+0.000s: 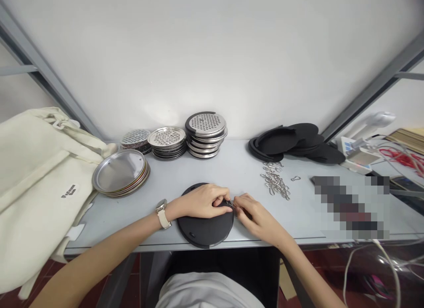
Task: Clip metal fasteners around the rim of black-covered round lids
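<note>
A round black disc (207, 230) lies at the front of the table, with a small slot near its lower left edge. Across its top rests my left hand (210, 201), a watch on the wrist, its thumb and fingers closed on the disc's right rim. My right hand (253, 213) is just beside that rim, pinching a thin wire clip (232, 204) between thumb and fingers. The clip meets the disc's edge; whether it passes through a hole is hidden by my fingers. More metal clips (275, 182) are heaped to the right, and a single clip (295, 178) lies apart.
Behind stand stacks of perforated metal grater discs (166, 138), (207, 124) and, at left, plain metal plates (119, 171). Black plastic covers (278, 140) are piled back right. A cream bag (36, 180) covers the left end. A blurred-out item (351, 208) and cables are at right.
</note>
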Demonstrator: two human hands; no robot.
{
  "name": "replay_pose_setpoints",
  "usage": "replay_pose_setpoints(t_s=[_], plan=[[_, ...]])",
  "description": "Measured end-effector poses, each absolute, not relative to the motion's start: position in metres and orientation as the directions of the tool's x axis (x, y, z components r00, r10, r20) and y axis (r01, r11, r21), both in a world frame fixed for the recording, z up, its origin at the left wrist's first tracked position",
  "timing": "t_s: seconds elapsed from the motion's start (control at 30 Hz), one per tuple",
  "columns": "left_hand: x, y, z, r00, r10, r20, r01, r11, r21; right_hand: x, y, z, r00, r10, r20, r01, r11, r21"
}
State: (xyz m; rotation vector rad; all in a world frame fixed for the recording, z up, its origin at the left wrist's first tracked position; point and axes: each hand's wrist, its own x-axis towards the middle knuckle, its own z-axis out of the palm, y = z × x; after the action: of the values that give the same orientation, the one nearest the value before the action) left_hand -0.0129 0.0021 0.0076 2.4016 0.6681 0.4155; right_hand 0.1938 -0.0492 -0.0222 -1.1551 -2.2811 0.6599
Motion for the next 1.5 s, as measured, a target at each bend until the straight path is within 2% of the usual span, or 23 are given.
replay_pose_setpoints(t_s=[0.23, 0.53, 0.7, 1.2, 1.5], plan=[[-0.0132, 0.0015, 0.0078, 0.839, 0.521, 0.155, 0.343, -0.729, 0.592, 0.1943, -0.0488, -0.0202, -0.517, 0.834, 0.192, 0.575, 0.504, -0.645], [-0.0131, 0.0005, 0.0084, 0.831, 0.537, 0.144, 0.372, -0.729, 0.575, 0.1915, -0.0481, -0.0231, -0.538, 0.825, 0.174, 0.605, 0.521, -0.602], [-0.013, 0.0015, 0.0085, 0.834, 0.534, 0.14, 0.369, -0.728, 0.578, 0.193, -0.0483, -0.0214, -0.527, 0.833, 0.168, 0.582, 0.498, -0.643], [-0.0134, 0.0027, 0.008, 0.839, 0.528, 0.132, 0.347, -0.706, 0.617, 0.1922, -0.049, -0.0233, -0.468, 0.873, 0.138, 0.607, 0.431, -0.668], [-0.013, 0.0002, 0.0108, 0.836, 0.528, 0.151, 0.349, -0.722, 0.598, 0.1923, -0.0505, -0.0202, -0.49, 0.859, 0.149, 0.602, 0.457, -0.655]])
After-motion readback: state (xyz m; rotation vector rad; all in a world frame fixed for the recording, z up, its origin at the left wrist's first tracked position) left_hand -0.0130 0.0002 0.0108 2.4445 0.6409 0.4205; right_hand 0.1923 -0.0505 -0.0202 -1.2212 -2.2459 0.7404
